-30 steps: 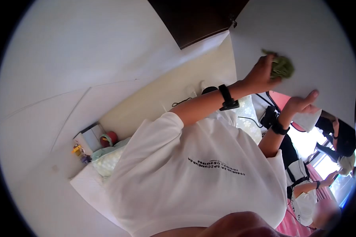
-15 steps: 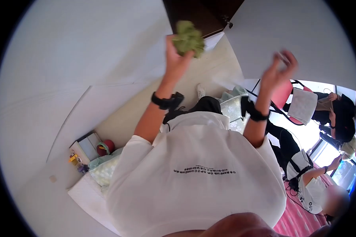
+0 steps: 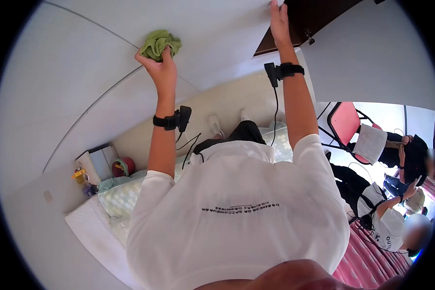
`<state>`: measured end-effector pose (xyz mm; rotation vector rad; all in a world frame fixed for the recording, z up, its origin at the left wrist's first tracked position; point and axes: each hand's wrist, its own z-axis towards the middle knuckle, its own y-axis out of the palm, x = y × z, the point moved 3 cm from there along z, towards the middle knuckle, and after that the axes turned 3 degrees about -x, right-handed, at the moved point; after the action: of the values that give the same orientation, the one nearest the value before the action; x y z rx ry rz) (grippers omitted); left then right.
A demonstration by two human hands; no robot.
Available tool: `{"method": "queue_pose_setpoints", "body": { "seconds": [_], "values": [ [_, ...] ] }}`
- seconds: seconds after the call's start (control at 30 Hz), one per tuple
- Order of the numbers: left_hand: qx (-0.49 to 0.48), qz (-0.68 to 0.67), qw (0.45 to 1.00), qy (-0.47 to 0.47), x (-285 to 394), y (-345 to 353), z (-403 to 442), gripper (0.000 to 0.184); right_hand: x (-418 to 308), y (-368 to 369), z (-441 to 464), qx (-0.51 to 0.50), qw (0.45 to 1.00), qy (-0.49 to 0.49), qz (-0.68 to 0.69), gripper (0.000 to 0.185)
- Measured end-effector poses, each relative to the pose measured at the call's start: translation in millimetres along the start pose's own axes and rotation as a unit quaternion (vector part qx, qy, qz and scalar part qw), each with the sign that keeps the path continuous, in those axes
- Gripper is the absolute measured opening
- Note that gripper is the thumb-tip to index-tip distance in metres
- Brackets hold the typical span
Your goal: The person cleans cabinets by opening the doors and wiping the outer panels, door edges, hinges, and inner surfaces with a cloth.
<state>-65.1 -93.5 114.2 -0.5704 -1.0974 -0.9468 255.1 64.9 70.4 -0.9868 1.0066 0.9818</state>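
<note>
My left hand [image 3: 158,72] is closed around a crumpled green cloth [image 3: 160,44], which lies against a white cabinet panel [image 3: 217,34] near a seam. My right hand [image 3: 279,26] is raised at the right edge of that panel, beside a dark cabinet opening [image 3: 307,19]. Its fingers are stretched out with nothing visible in them; whether they press on the panel edge I cannot tell. Each wrist wears a black strap with a small cabled device.
An open white door [image 3: 372,58] with a hinge stands at upper right. Below it are a red folding chair [image 3: 344,123] with a white cloth [image 3: 371,144] and seated people [image 3: 391,227]. A bed [image 3: 116,208] lies below me; a box [image 3: 96,162] and red container [image 3: 123,166] stand at left.
My left hand and the green cloth have moved left in view, onto the panel. My right hand has moved left and up to the panel edge. The view has shifted, with the dark opening farther right.
</note>
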Motion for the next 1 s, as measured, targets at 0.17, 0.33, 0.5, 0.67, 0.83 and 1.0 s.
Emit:
{"method": "queue_pose_setpoints", "body": {
  "seconds": [0.17,0.33,0.5,0.67,0.83,1.0],
  "values": [
    [0.037,0.002,0.999,0.026,3.5,-37.6,-4.2,0.040,-34.5,-5.5,-39.7,-0.032,0.994,-0.079,0.062,0.039],
    [0.077,0.028,0.996,0.039,2.4,-52.0,-14.5,0.040,-49.1,-21.1,-99.9,-0.028,0.996,-0.088,0.011,0.047],
    [0.089,0.005,0.996,0.007,-11.5,-55.2,-27.5,0.038,-81.3,-38.0,-179.8,-0.043,0.995,-0.085,0.005,0.042],
    [0.053,-0.036,0.996,-0.064,9.1,-48.9,-66.9,0.038,-97.3,-48.9,-266.1,-0.088,0.974,-0.173,-0.116,0.031],
    [0.063,-0.050,0.987,-0.139,18.9,-72.5,-127.3,0.043,-136.7,-33.6,-338.7,-0.206,0.881,-0.408,-0.122,0.024],
    [0.073,-0.116,0.956,-0.261,26.7,-130.2,-203.5,0.043,-149.6,16.8,-374.7,-0.254,0.848,-0.466,-0.009,0.023]
  ]
}}
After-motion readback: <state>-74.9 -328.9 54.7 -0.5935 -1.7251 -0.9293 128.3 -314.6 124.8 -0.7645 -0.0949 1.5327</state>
